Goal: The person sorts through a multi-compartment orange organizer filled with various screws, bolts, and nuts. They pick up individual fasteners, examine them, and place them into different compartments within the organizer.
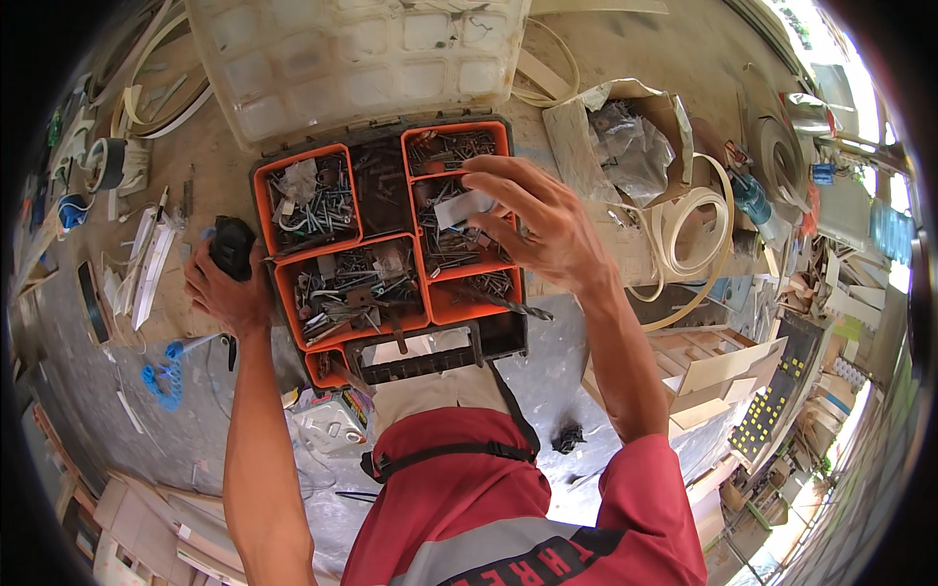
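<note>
A: State the condition of the storage box (503, 334).
B: Open. The pale lid (362, 59) extends from its far side. The box lies on the counter (625, 49), with its handle (418, 364) beyond the near edge. Opening is complete.

A: State the position of the right hand (552, 225).
B: Above the right-side compartments. Thumb and fingers pinch a small pale packet (463, 209), held over the screws (449, 252) there. Whether the packet contains anything cannot be told.

A: And the left hand (234, 298)?
B: At the left of the box, its fingers closed around a black tape measure (233, 248), judging by the shape.

A: Which items are done?
B: Access only, as far as can be judged. The orange trays (451, 311) are exposed and within reach. One piece, the packet, is in the grip.

A: Which items are left?
B: The packet is not yet put down, and the tape measure is not yet released. The trays hold mixed, loose hardware; no sorting by kind is evident. A drill bit (528, 311) lies across the near right tray, its tip projecting past the rim. The lid is not yet closed.
</note>
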Demonstrator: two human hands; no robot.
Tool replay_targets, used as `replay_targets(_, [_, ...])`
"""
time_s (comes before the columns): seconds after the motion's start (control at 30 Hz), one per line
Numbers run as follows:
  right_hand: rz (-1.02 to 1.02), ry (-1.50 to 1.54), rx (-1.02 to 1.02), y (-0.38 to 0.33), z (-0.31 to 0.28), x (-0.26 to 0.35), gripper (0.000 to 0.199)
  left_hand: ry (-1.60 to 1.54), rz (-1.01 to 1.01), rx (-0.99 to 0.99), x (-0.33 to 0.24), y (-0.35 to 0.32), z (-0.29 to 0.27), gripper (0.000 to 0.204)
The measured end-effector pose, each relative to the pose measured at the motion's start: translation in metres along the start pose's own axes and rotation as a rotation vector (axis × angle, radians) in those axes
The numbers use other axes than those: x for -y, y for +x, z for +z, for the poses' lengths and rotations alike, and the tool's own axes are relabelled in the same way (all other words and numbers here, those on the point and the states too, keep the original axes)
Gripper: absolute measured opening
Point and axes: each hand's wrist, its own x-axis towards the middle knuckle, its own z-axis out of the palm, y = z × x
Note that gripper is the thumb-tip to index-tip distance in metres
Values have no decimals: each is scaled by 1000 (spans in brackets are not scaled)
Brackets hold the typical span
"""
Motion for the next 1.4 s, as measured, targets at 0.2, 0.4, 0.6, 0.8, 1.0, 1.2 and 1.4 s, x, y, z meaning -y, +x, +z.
replay_targets(0.2, [19, -97, -42, -9, -9, -9, 37, -24, 17, -16, -2, -1, -2, 77])
replay_targets(0.4, [33, -213, 109, -7, -4, 1, 41, -14, -3, 7, -5, -1, -6, 76])
replay_targets(0.6, [139, -291, 230, -12, 20, 18, 53, -13, 4, 4, -6, -1, -6, 75])
replay_targets(0.8, [145, -231, 91, -31, 20, 5, 57, -28, 7, -8, -5, -1, -5, 76])
replay_targets(1.0, [7, -244, 220, -6, 2, 17, 61, -11, -8, -4, 0, -3, -2, 77])
replay_targets(1.2, [-153, -318, 419, 22, 1, -15, 82, -20, 4, -9, 1, -1, 2, 76])
replay_targets(1.4, [-178, -251, 323, 25, 2, -23, 65, -13, 22, -22, -4, 0, -4, 74])
